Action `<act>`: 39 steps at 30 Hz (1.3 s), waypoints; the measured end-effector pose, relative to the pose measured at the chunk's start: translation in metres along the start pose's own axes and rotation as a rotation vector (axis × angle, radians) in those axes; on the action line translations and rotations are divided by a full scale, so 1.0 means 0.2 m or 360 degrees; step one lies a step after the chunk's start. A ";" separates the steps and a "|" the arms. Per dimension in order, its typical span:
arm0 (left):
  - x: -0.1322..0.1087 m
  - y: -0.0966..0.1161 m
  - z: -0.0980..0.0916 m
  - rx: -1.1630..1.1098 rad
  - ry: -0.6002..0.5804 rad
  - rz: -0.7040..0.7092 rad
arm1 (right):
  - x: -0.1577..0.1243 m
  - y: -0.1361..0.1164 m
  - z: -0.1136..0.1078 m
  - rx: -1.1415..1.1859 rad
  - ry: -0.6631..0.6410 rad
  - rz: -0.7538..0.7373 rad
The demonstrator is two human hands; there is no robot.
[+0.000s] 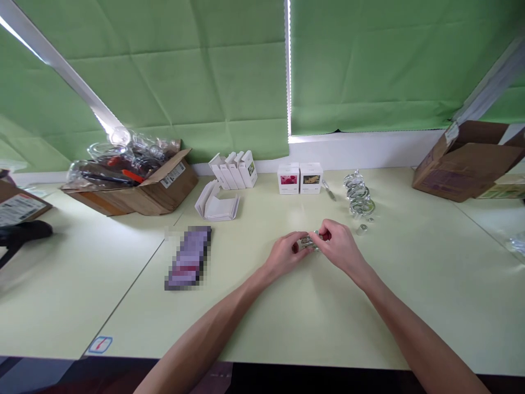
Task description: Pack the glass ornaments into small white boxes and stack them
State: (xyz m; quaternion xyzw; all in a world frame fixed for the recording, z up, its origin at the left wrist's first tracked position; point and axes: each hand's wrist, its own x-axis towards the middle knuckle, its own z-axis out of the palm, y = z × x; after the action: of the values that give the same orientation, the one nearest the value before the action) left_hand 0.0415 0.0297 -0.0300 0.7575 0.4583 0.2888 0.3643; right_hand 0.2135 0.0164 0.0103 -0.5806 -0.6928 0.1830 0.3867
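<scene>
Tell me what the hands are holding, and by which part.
A small shiny object: the left hand has its left side and the right hand its right, both with the fingers, which hide much of it.

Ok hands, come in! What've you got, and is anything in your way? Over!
Left hand and right hand both on one shiny piece. Piece partly covered. Small silver cylinder beyond right hand, not blocking.
</scene>
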 end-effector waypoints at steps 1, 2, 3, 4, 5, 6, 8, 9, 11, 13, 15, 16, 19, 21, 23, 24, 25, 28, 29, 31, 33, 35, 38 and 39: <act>0.00 0.00 0.00 0.0001 -0.0002 -0.0003 | 0.00 0.00 0.00 -0.0012 0.0018 -0.0007; 0.00 0.01 0.00 0.0000 -0.0004 -0.0006 | 0.00 0.00 0.01 -0.0031 0.0045 -0.0020; 0.00 0.01 0.00 -0.0002 -0.0006 -0.0009 | -0.01 0.00 0.01 -0.0058 0.0079 -0.0036; 0.00 0.01 0.00 -0.0004 -0.0007 -0.0010 | -0.01 0.00 0.02 -0.0090 0.0115 -0.0058; 0.00 0.02 -0.01 -0.0005 -0.0009 -0.0012 | -0.01 0.01 0.02 -0.0126 0.0151 -0.0084; 0.00 0.02 -0.01 -0.0005 -0.0011 -0.0012 | -0.02 0.01 0.03 -0.0163 0.0183 -0.0110; 0.00 0.03 -0.01 -0.0003 -0.0013 -0.0010 | -0.02 0.02 0.04 -0.0236 0.0226 -0.0163; 0.00 0.03 -0.01 0.0001 -0.0015 -0.0010 | -0.02 0.02 0.04 -0.0272 0.0242 -0.0190; 0.00 0.03 -0.01 0.0008 -0.0021 -0.0018 | -0.03 0.02 0.03 -0.0342 0.0270 -0.0240; 0.00 0.03 -0.01 0.0013 -0.0024 -0.0033 | -0.03 0.02 0.02 -0.0413 0.0288 -0.0279; 0.00 0.02 -0.01 0.0009 -0.0024 -0.0042 | -0.04 0.02 0.00 -0.0467 0.0290 -0.0294; 0.00 0.02 -0.01 0.0001 -0.0023 -0.0039 | -0.05 0.02 -0.01 -0.0478 0.0284 -0.0294; 0.00 0.02 -0.01 -0.0023 -0.0022 -0.0002 | -0.06 0.01 -0.04 -0.0426 0.0253 -0.0287; 0.00 0.01 -0.01 -0.0017 -0.0025 0.0020 | -0.07 0.00 -0.05 -0.0327 0.0203 -0.0317; 0.00 0.01 -0.01 0.0003 -0.0031 0.0019 | -0.06 0.00 -0.05 -0.0234 0.0141 -0.0356; 0.00 0.01 0.00 0.0010 -0.0032 0.0018 | -0.06 0.00 -0.05 -0.0197 0.0112 -0.0367; 0.00 0.01 0.00 0.0011 -0.0031 0.0017 | -0.06 0.00 -0.06 -0.0169 0.0089 -0.0367; 0.00 0.00 0.00 -0.0004 -0.0015 0.0025 | -0.05 0.00 -0.06 -0.0085 0.0022 -0.0327; 0.00 0.00 0.00 -0.0008 -0.0009 0.0027 | -0.05 0.00 -0.06 -0.0056 0.0004 -0.0313; 0.00 -0.01 0.01 -0.0009 -0.0002 0.0024 | -0.04 0.00 -0.06 -0.0001 -0.0012 -0.0273; 0.00 -0.01 0.01 -0.0009 -0.0001 0.0013 | -0.03 0.00 -0.06 0.0065 -0.0031 -0.0215; 0.00 -0.01 0.01 -0.0007 -0.0001 0.0000 | -0.02 0.00 -0.07 0.0127 -0.0071 -0.0166; 0.00 -0.01 0.01 -0.0008 -0.0008 -0.0012 | -0.01 -0.01 -0.07 0.0148 -0.0096 -0.0148; 0.00 -0.01 0.01 -0.0007 -0.0012 -0.0017 | -0.01 -0.01 -0.07 0.0139 -0.0092 -0.0148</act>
State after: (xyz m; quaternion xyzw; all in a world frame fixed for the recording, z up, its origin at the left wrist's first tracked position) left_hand 0.0417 0.0309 -0.0324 0.7553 0.4604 0.2850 0.3693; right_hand 0.2223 0.0111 0.0204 -0.5248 -0.7213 0.2114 0.3995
